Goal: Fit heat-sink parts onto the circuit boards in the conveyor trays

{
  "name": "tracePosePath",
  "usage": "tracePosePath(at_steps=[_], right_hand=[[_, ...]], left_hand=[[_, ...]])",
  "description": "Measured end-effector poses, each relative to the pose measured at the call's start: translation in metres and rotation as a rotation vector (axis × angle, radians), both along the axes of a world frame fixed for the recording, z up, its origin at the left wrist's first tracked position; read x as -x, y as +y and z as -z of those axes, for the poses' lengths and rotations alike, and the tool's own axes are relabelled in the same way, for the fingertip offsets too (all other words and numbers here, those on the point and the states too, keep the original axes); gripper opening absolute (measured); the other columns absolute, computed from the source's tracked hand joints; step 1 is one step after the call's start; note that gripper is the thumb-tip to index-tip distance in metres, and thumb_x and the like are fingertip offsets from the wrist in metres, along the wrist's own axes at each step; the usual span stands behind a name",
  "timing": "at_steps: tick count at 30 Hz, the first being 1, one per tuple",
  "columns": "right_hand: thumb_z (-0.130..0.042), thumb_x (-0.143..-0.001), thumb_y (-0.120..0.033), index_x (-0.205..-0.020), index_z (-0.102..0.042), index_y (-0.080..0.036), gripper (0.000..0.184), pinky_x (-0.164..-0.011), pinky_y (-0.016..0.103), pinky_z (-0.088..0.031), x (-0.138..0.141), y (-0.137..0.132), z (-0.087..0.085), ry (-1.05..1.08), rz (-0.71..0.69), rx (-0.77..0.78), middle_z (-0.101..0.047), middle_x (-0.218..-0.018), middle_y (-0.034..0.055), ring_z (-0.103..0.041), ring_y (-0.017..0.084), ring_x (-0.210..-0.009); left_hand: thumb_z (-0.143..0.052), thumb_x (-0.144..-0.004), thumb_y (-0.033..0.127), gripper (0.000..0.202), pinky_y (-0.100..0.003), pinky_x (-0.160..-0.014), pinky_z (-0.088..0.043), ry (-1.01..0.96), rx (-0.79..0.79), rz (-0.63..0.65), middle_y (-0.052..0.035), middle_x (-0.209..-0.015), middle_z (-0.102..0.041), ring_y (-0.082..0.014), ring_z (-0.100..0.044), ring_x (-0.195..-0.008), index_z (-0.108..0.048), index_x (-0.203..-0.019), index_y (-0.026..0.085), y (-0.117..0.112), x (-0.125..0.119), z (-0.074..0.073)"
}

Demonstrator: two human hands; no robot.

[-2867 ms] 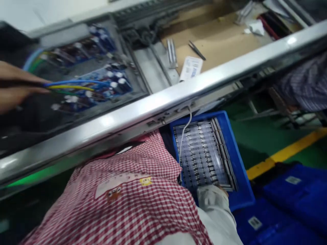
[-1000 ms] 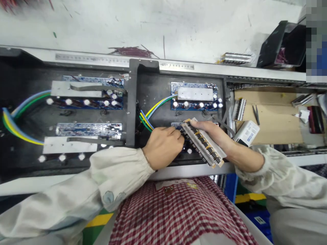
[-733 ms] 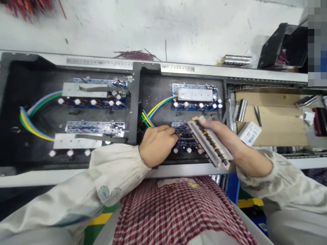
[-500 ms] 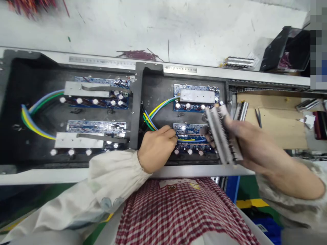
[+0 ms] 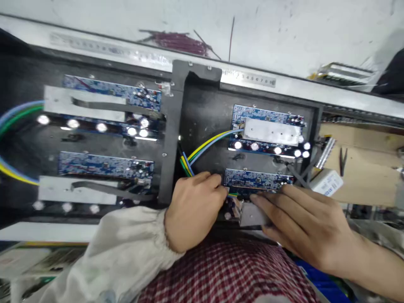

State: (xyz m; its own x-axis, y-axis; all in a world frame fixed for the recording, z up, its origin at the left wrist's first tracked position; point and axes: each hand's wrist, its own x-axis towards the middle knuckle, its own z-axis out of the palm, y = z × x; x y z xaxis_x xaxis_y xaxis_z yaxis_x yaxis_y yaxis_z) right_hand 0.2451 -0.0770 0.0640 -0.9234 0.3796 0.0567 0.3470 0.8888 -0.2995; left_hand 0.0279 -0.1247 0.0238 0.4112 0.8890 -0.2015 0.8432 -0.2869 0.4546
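Note:
My left hand is closed in a pinch round the yellow, green and blue wires at the left end of the lower circuit board. My right hand has its fingers on a silver metal block along the front edge of that board and covers most of it. Short wire ends show between the two hands. Just beyond my right knuckles is a white labelled box-like piece with dark strips beside it. Above lies another blue board with a silver block and wires.
The black tray has a divider; its left part holds two boards with silver blocks and grey strips. A ruler lies on the rail. Dark red wires lie behind. Black tweezers rest on cardboard at right.
My right hand has brought the finned metal pieces down and left, and a silver block now sits at the lower board. My left hand stays on the wires. The view has shifted closer.

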Motion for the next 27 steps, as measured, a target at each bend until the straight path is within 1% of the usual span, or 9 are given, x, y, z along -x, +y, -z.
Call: tracePosePath(at_steps=[3,6,11,16,20,27], right_hand=[[-0.053,-0.085,-0.012,-0.107,-0.061,-0.002,0.025,-0.053,0.033,-0.041,0.004,0.003,0.002,-0.029,-0.035,0.037,-0.065,-0.078,0.01,-0.055,0.022,-0.072],[-0.052,-0.085,-0.012,-0.107,-0.061,-0.001,0.026,-0.054,0.033,-0.04,0.008,0.007,0.004,-0.055,-0.047,0.072,-0.066,-0.077,0.0096,-0.054,0.022,-0.07],[-0.048,-0.086,-0.013,-0.105,-0.062,-0.004,0.025,-0.061,0.035,-0.042,0.011,0.007,0.004,-0.079,-0.058,0.104,-0.069,-0.085,0.0087,-0.056,0.022,-0.075],[-0.043,-0.089,-0.015,-0.105,-0.062,-0.004,0.027,-0.065,0.037,-0.041,0.013,0.006,0.006,-0.113,-0.036,0.104,-0.07,-0.085,0.0076,-0.057,0.021,-0.074],[-0.039,-0.09,-0.015,-0.106,-0.062,-0.004,0.029,-0.068,0.037,-0.041,0.012,0.006,0.008,-0.109,-0.033,0.111,-0.07,-0.087,0.0074,-0.057,0.021,-0.077],[-0.046,-0.087,-0.015,-0.106,-0.062,-0.003,0.027,-0.068,0.037,-0.041,0.009,0.004,0.012,-0.106,-0.03,0.134,-0.07,-0.092,0.0105,-0.056,0.024,-0.08]], left_hand=[[-0.061,-0.076,0.01,0.012,-0.033,-0.052,-0.038,-0.03,0.107,0.011,0.0007,-0.076,-0.059,-0.0193,-0.057,-0.07,-0.065,-0.076,0.021,0.001,0.002,-0.004],[-0.058,-0.076,0.008,0.014,-0.035,-0.053,-0.041,-0.071,0.147,0.01,0.0002,-0.077,-0.058,-0.0197,-0.056,-0.07,-0.066,-0.081,0.019,0.001,0.003,-0.006],[-0.054,-0.077,0.006,0.016,-0.036,-0.051,-0.041,-0.122,0.136,-0.024,0.0,-0.073,-0.056,-0.0192,-0.054,-0.066,-0.065,-0.078,0.019,-0.002,0.003,-0.005],[-0.056,-0.077,0.008,0.014,-0.035,-0.048,-0.04,-0.13,0.108,-0.045,0.0,-0.07,-0.056,-0.019,-0.054,-0.063,-0.065,-0.075,0.018,-0.001,0.002,-0.006],[-0.053,-0.079,0.009,0.016,-0.035,-0.046,-0.04,-0.135,0.092,-0.061,0.0003,-0.067,-0.055,-0.0188,-0.054,-0.059,-0.064,-0.073,0.018,0.001,0.002,-0.007],[-0.043,-0.085,0.011,0.025,-0.033,-0.044,-0.042,-0.127,0.074,-0.08,0.0009,-0.065,-0.056,-0.0177,-0.055,-0.055,-0.063,-0.074,0.019,0.002,0.002,-0.006]])
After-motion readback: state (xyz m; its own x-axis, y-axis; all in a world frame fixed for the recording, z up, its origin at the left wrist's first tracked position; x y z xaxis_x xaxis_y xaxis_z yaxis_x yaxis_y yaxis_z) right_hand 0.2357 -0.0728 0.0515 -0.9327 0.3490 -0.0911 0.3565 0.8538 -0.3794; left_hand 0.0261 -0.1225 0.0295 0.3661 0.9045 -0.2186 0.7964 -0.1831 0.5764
